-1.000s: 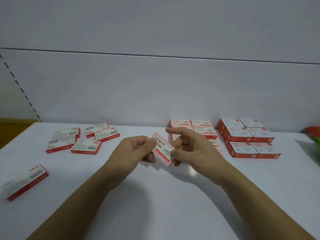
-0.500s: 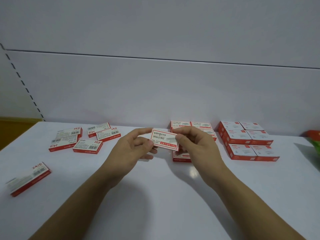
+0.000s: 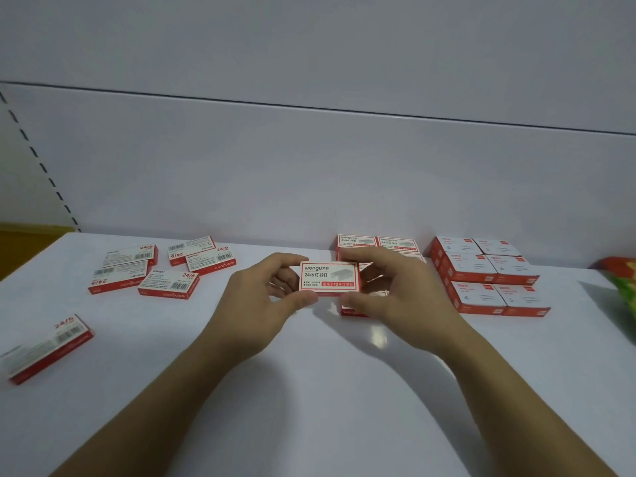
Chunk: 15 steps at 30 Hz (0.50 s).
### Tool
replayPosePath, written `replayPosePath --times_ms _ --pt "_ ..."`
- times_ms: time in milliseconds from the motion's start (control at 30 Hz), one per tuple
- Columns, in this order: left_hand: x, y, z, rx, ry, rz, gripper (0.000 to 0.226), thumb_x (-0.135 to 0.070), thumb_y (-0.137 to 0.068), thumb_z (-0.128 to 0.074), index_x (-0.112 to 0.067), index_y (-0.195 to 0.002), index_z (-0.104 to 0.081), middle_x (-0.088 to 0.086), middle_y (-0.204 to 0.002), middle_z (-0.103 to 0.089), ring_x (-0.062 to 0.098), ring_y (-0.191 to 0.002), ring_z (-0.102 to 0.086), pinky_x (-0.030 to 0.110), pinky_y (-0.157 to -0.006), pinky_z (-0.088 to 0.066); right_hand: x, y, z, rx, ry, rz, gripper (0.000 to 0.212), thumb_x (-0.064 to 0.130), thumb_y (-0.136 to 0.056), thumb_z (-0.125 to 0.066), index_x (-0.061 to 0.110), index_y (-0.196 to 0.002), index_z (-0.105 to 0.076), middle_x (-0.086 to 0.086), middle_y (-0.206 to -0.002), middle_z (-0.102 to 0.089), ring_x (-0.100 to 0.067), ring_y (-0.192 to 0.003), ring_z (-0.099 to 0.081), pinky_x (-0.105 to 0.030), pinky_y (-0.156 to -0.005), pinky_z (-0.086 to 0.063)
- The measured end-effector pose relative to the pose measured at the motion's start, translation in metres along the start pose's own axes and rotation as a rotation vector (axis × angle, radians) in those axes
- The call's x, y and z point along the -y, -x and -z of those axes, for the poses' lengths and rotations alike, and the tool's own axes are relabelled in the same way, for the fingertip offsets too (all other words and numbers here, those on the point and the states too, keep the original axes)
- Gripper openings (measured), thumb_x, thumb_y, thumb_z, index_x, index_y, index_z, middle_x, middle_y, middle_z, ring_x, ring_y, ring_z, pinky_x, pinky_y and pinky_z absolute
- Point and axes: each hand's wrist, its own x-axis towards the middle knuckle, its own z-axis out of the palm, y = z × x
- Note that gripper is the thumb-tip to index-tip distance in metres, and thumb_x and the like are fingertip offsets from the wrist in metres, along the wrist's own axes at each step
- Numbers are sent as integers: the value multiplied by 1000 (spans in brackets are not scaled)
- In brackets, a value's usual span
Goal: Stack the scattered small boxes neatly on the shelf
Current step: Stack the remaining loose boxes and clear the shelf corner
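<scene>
A small red-and-white staple box (image 3: 329,279) is held level above the white shelf (image 3: 309,390), label side up. My left hand (image 3: 265,304) pinches its left end and my right hand (image 3: 395,301) pinches its right end. Just behind and under the box lies a neat group of the same boxes (image 3: 377,243), partly hidden by my right hand. Several boxes lie scattered at the left (image 3: 151,268), barcode sides up. One more box (image 3: 48,349) lies alone near the left front.
A tidy block of red-and-white boxes (image 3: 485,277) of another kind stands at the right. A red-and-green package (image 3: 623,284) shows at the right edge. The shelf's back wall (image 3: 309,173) rises right behind the boxes.
The box has turned from tilted to level with its label facing me. Both hands moved it slightly forward, toward the neat group.
</scene>
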Motion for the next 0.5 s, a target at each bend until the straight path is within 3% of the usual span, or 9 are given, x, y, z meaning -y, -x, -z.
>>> replayPosePath --times_ms 133,233,333,500 --pt "1 1 -2 22 -47 -32 42 -26 -74 -79 -43 -106 -58 -27 -82 -66 2 -82 -62 14 -72 -51 3 2 -5 27 417 153 50 25 -80 -76 25 -127 -59 10 -115 -62 -8 -94 -58 -31 -88 -50" --pt "4 1 -6 56 -118 -58 46 -32 -76 -76 -43 -117 -56 -27 -89 -64 1 -87 -60 15 -78 -51 2 2 0 4 591 204 45 31 -81 -72 29 -124 -59 13 -119 -59 -10 -101 -56 -31 -85 -49" --pt "8 2 -8 146 -289 -57 57 -44 -82 -67 -43 -134 -44 -28 -105 -55 -1 -100 -53 20 -90 -43 -4 -1 8 -80 666 177 43 27 -80 -72 28 -122 -61 13 -119 -55 -12 -106 -53 -28 -83 -44" --pt "14 0 -5 248 -576 -22 66 -55 -88 -52 -42 -145 -21 -14 -138 -43 11 -127 -37 31 -106 -29 -22 -10 25 -171 699 49 48 28 -81 -74 24 -127 -59 12 -112 -47 -8 -107 -41 -22 -86 -32"
